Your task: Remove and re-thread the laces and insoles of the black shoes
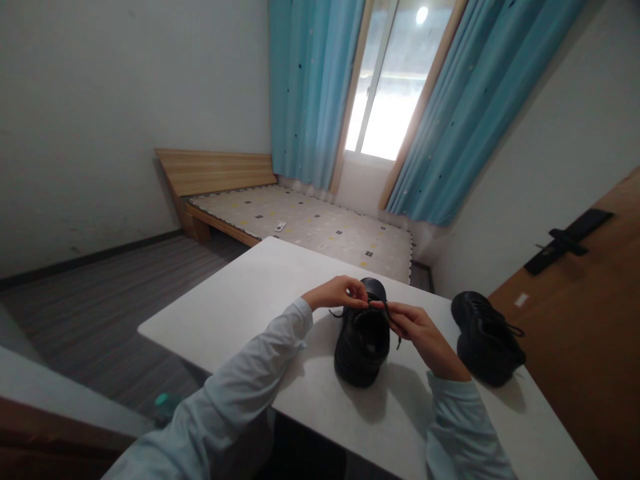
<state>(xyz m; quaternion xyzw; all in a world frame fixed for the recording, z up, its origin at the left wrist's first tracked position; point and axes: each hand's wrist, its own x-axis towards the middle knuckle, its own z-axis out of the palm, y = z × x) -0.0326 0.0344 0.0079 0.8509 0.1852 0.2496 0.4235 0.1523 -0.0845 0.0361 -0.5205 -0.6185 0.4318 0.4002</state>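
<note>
A black lace-up shoe (361, 343) stands on the white table (225, 293), its heel towards me and its toe pointing away. My left hand (347, 292) is at the left of the laces, its thumb and fingers pinched together on the lace over the tongue. From the right, my right hand (407, 320) reaches the same spot, fingers closed on the lace. Loose lace ends stick out on both sides of the shoe. A second black shoe (487, 340) rests near the table's right edge, touched by neither hand.
Beyond the table is a bed (320, 223) with a patterned mattress and a small white object (281, 227) on it. Blue curtains (317, 87) flank a window. A wooden door (590, 300) stands at the right, beside the table.
</note>
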